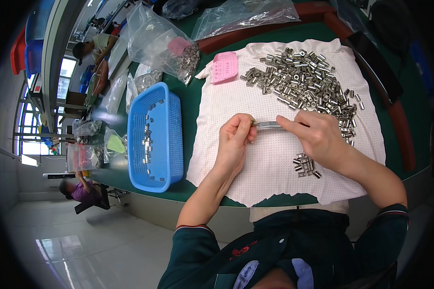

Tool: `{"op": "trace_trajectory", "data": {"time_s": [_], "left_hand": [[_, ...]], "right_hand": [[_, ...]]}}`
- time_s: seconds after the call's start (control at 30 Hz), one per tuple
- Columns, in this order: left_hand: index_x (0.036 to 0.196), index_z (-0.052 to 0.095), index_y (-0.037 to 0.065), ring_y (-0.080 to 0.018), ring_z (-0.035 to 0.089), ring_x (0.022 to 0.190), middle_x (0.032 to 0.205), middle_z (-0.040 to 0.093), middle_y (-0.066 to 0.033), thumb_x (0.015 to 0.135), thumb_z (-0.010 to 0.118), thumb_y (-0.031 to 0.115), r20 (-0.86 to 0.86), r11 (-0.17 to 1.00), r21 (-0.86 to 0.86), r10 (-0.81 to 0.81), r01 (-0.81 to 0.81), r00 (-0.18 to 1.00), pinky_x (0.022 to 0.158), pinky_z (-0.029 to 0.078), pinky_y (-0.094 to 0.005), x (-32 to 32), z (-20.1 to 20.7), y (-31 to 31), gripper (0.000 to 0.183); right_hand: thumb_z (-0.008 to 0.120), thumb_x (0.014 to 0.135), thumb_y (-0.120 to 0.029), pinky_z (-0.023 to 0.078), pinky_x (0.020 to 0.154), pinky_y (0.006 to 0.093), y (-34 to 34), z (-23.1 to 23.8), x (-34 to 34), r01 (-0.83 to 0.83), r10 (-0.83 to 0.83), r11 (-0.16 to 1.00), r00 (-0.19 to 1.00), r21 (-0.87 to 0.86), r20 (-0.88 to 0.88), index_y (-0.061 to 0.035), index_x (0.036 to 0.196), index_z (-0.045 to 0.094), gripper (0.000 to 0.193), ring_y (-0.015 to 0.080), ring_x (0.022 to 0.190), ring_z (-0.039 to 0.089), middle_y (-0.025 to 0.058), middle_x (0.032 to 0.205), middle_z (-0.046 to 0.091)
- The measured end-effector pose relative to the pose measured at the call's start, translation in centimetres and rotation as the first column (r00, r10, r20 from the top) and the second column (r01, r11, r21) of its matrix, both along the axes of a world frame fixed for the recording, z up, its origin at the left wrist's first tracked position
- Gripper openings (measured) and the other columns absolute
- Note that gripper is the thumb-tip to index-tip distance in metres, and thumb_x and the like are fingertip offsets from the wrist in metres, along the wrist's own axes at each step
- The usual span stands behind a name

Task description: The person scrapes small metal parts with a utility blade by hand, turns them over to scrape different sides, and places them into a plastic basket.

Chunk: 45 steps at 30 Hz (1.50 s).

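Note:
Over the white dotted cloth [217, 106], my left hand [235, 142] pinches a small metal part [253, 123] between thumb and fingers, which cover most of it. My right hand [320, 137] is closed round a narrow, flat, silver blade-like tool [268, 124], its index finger stretched along it. The tool's tip meets the small part at my left fingertips. Beyond my right hand spreads a big heap of short silver metal cylinders [304, 79], some with holes. A smaller group of the same cylinders [306, 166] lies near my right wrist.
A blue plastic basket [178, 144] with some metal cylinders stands left of the cloth. Behind it sit clear bags [152, 36] of parts and a pink slip [225, 66]. A red-brown edge [402, 139] borders the green table at right. Two people are farther off at left.

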<state>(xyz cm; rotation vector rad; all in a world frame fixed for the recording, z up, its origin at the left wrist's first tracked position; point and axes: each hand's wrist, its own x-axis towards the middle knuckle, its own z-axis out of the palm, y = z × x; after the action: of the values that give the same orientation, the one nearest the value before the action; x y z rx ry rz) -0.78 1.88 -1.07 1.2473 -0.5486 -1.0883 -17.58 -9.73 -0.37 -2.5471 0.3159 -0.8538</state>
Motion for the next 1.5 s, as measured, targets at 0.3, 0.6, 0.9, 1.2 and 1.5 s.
{"op": "trace_trajectory", "data": {"time_s": [0.3, 0.6, 0.9, 1.2, 1.5], "left_hand": [[0.082, 0.053, 0.004, -0.0057, 0.034, 0.055, 0.062, 0.044, 0.0018, 0.091, 0.045, 0.024, 0.01, 0.999, 0.032, 0.025, -0.025, 1.0, 0.052, 0.029, -0.0193, -0.4, 0.6, -0.2, 0.023], [0.076, 0.051, 0.005, -0.0058, 0.032, 0.053, 0.063, 0.044, 0.0017, 0.091, 0.046, 0.026, -0.119, 0.998, -0.012, -0.065, 0.064, 0.991, 0.05, 0.028, -0.02, 0.3, 0.4, 0.1, 0.026], [0.079, 0.053, 0.005, -0.0046, 0.037, 0.059, 0.068, 0.048, 0.0019, 0.091, 0.047, 0.023, 0.116, 1.0, 0.011, 0.016, -0.018, 0.993, 0.053, 0.03, -0.0184, -0.1, 0.5, 0.0, 0.023], [0.079, 0.052, 0.004, -0.005, 0.034, 0.058, 0.065, 0.045, 0.0027, 0.092, 0.044, 0.023, 0.294, 0.999, 0.026, 0.026, -0.035, 0.955, 0.053, 0.028, -0.0187, -0.5, 0.6, 0.0, 0.025], [0.071, 0.044, 0.007, -0.0078, 0.027, 0.052, 0.057, 0.033, 0.0026, 0.094, 0.037, 0.033, -0.316, 0.989, -0.003, -0.142, 0.149, 0.938, 0.05, 0.027, -0.0206, 0.1, 1.1, -0.2, 0.036]], "right_hand": [[0.055, 0.069, -0.003, 0.039, 0.046, 0.0257, -0.4, -0.1, 0.2, 0.035, -0.015, 0.946, 0.998, -0.322, 0.065, -0.0095, 0.104, 0.062, 0.036, 0.0124, 0.053, 0.047, 0.0017, 0.065, 0.046], [0.054, 0.069, 0.002, 0.04, 0.041, 0.0268, 0.0, -0.2, 0.3, 0.037, -0.033, 0.999, 0.992, -0.028, 0.123, -0.0075, 0.098, 0.064, 0.032, 0.0142, 0.049, 0.05, 0.0033, 0.06, 0.047], [0.055, 0.07, 0.003, 0.041, 0.042, 0.0301, 0.5, -0.1, 0.3, -0.056, 0.03, 0.953, 0.995, 0.297, 0.094, -0.0059, 0.097, 0.065, 0.031, 0.0202, 0.045, 0.05, 0.008, 0.055, 0.048], [0.055, 0.068, -0.002, 0.039, 0.042, 0.0287, -0.1, 0.2, 0.0, 0.031, -0.014, 0.961, 0.998, -0.274, 0.063, -0.0086, 0.098, 0.065, 0.032, 0.014, 0.049, 0.048, 0.0024, 0.062, 0.047], [0.055, 0.067, 0.001, 0.039, 0.041, 0.0267, -0.4, -0.4, 0.5, 0.064, -0.054, 0.996, 0.984, -0.056, 0.171, -0.0073, 0.098, 0.064, 0.034, 0.014, 0.05, 0.05, 0.0034, 0.061, 0.048]]}}
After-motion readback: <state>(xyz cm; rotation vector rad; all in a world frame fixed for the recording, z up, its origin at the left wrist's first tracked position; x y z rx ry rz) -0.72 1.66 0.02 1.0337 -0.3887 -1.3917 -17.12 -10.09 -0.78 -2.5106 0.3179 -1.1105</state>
